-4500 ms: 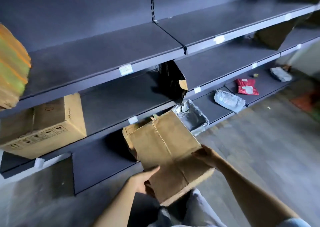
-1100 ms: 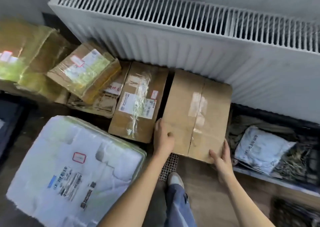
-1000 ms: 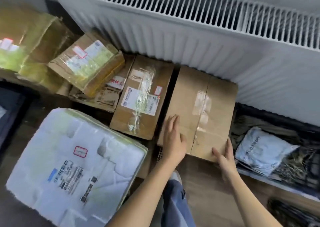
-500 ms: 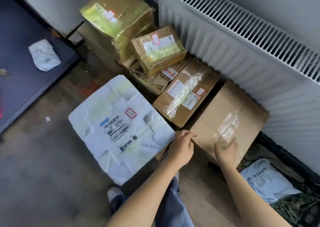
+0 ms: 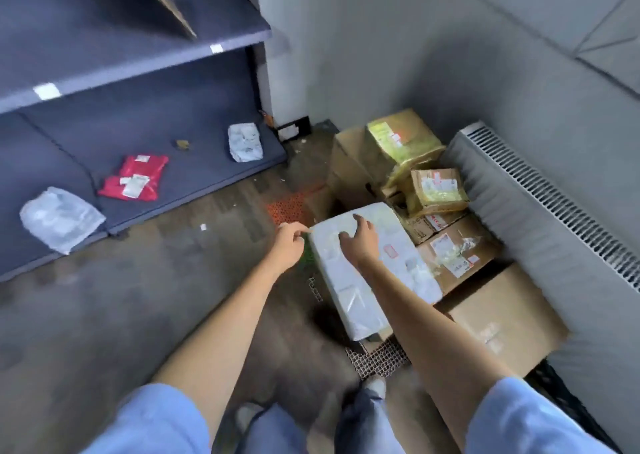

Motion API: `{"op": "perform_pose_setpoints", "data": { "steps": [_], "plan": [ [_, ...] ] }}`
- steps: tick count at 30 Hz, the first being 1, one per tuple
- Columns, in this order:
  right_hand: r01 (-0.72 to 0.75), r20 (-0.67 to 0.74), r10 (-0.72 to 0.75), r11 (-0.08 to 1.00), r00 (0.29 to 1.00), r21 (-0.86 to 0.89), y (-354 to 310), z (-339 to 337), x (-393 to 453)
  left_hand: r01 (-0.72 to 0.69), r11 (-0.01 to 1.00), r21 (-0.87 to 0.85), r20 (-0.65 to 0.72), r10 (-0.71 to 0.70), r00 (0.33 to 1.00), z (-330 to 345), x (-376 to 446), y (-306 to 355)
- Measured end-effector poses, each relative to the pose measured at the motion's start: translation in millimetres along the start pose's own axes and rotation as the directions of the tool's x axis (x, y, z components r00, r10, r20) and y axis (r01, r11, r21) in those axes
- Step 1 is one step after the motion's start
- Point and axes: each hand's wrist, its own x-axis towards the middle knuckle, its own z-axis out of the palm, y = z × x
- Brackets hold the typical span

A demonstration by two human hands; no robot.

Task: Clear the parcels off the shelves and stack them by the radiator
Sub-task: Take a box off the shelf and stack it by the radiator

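Most of the job looks done by now; the pile by the radiator is pretty big, running from beyond the right hand back along its right side. There's a plain brown box nearest the person, a taped box with white labels next, a small yellow-taped box past that, and a tall box wrapped in yellowish tape at the far end.

The big white padded parcel lies right under the right hand; its fingers are loosely spread and curled over the top, holding nothing. The left hand hangs just off that parcel's left edge, fingers loosely curled, also holding nothing.

What's left: well off to the left of the left hand, the bottom shelf still has a red mailer, a grey poly bag and a small white bag; so at least three more trips or one armful, he'd guess.

Labels: lots of stickers, none readable; there's a red-outlined tag on the white parcel and some red print on a box edge, too blurry to make out.
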Motion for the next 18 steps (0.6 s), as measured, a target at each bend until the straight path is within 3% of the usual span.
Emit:
{"op": "perform_pose_setpoints", "data": {
  "steps": [5,8,13,18],
  "plan": [
    [0.201,0.189,-0.183,0.976,0.965,-0.08,-151.6,75.9,-64.1,0.113,0.994,0.006,-0.127,-0.111,0.986,-178.3,-60.7,-91.9],
    [0.388,0.307,-0.335,0.912,0.891,-0.132,-242.1,134.8,-103.5,0.179,0.984,0.003,-0.241,-0.173,0.955,-269.6,-115.1,-147.2],
    [0.664,0.469,-0.547,0.737,0.694,-0.124,-378.2,243.9,-179.9,0.271,0.96,-0.065,-0.428,-0.272,0.862,-389.5,-194.2,-231.1],
    [0.817,0.687,-0.58,0.575,0.438,-0.035,-479.2,374.2,-249.4,0.387,0.916,-0.108,-0.528,-0.383,0.758,-489.3,-267.0,-321.7]
  ]
}}
